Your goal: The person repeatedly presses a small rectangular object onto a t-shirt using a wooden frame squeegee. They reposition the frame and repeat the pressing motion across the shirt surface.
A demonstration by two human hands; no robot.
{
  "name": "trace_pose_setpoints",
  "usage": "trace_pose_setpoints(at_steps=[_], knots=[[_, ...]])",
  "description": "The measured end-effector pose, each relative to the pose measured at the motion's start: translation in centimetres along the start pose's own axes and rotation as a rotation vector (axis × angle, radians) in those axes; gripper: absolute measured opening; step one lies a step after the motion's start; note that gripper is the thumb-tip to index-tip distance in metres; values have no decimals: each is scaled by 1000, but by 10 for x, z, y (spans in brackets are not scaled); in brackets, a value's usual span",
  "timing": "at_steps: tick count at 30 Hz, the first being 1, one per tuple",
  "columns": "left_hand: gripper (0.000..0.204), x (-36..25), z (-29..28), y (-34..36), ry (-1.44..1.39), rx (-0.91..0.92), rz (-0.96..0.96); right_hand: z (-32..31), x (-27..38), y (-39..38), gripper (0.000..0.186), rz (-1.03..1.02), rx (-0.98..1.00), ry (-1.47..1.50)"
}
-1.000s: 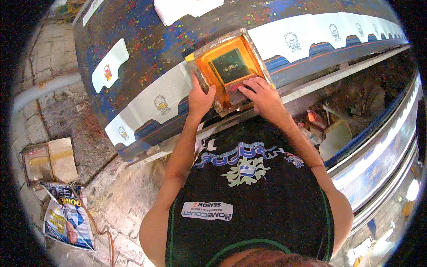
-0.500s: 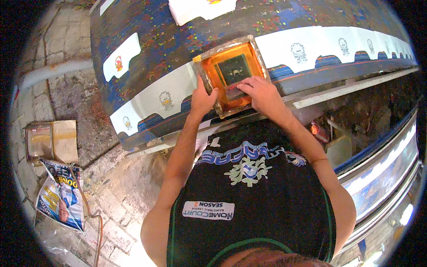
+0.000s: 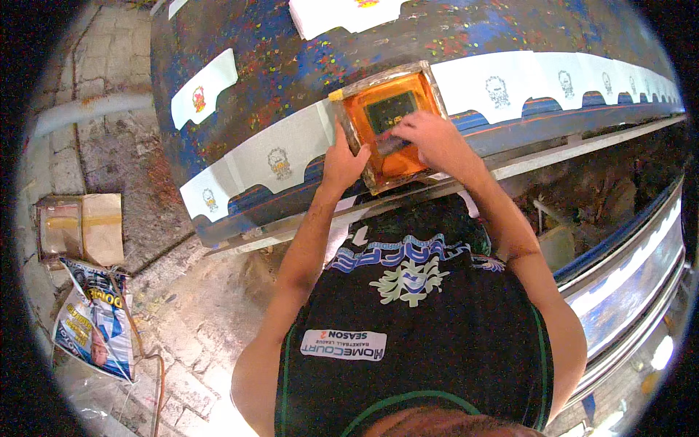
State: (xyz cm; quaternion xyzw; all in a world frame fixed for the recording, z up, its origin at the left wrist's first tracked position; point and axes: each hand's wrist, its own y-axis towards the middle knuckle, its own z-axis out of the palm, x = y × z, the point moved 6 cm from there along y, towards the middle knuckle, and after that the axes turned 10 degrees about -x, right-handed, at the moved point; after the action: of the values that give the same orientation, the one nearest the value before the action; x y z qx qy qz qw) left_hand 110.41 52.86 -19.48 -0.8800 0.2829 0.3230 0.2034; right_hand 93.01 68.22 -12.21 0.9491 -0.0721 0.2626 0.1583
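Observation:
A wooden-framed printing screen (image 3: 384, 73) with an amber mesh and a dark rectangular patch lies on the white pieces at the table's near edge. My left hand (image 3: 344, 163) is closed on the left side of this frame, thumb toward me. Inside the frame, my right hand (image 3: 435, 140) pinches a small dark squeegee (image 3: 392, 144), which is tilted against the mesh just below the patch. My fingers cover part of the patch. White cut pieces (image 3: 477, 67) with a dark printed emblem run in a row on both sides of the screen.
The long table (image 3: 280, 80) is dark and paint-spattered. A single white piece (image 3: 220, 76) with a coloured emblem lies at left, and a white stack (image 3: 320, 18) sits farther back. On the floor at left are a cardboard piece (image 3: 104, 240) and a printed plastic bag (image 3: 95, 320).
My right hand has moved the squeegee a little away from me across the mesh, toward the dark patch. My left hand keeps its grip on the frame.

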Motion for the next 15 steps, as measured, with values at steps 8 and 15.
trace_pose_setpoints(at_steps=[8, 15], knots=[[108, -2, 0, 0, 28, 16, 24, -8, 10, -29, 46, 91, 7, -2], [111, -4, 0, 2, -18, 21, 40, -8, -28, 47, 53, 63, -109, -162]])
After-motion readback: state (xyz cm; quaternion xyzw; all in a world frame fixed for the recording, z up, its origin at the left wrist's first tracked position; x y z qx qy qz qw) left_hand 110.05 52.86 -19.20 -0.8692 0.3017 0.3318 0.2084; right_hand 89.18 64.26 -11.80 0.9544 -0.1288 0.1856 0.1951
